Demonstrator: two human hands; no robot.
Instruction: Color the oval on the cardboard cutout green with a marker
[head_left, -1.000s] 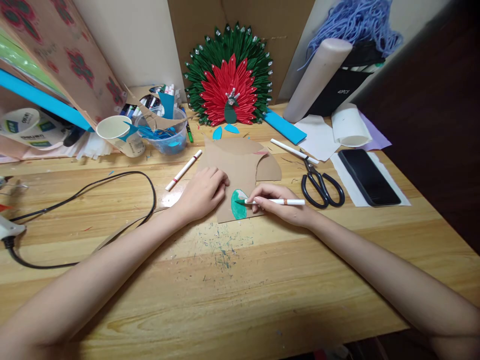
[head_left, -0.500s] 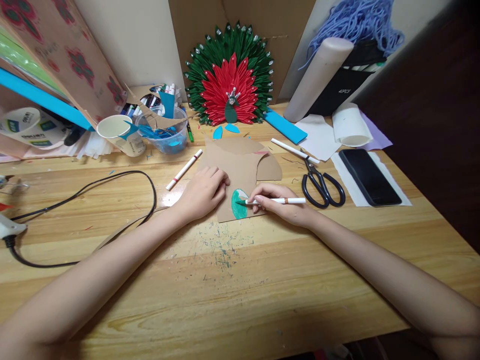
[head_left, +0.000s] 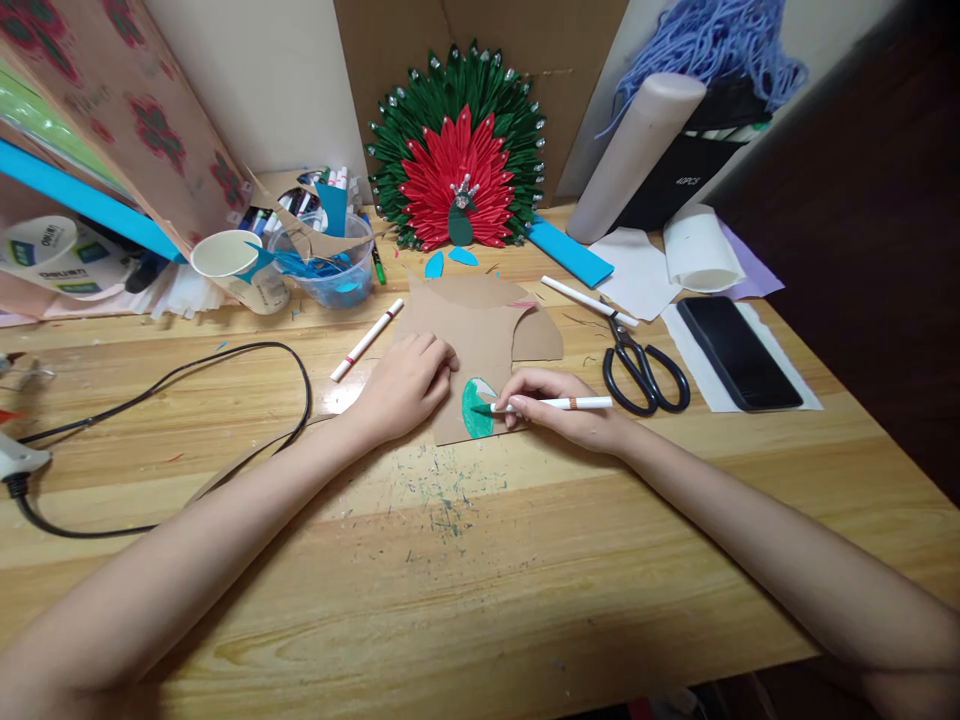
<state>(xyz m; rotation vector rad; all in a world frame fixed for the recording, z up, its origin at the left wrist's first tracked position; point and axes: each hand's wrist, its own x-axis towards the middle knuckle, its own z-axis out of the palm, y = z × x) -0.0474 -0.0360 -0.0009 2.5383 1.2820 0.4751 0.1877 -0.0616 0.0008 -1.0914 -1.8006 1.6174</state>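
My right hand pinches a white marker with a brown band. Its dark green tip touches a small oval piece, mostly coloured green with a pale patch at the upper right. The oval lies at the near edge of a flat cardboard sheet. My left hand rests on the sheet's left side, its fingers curled in and close together; the underside of that hand is hidden. A white marker with a red band lies beyond my left hand. To the right of my right hand are black-handled scissors.
A green and red paper peacock stands at the back against cardboard. A paper cup and a clear tub with blue scraps sit at left. A black cable loops nearby. At right lies a phone on white paper.
The marker tip has shifted very slightly on the green oval, and the marker has turned a little in my right hand. My left hand stays in place.
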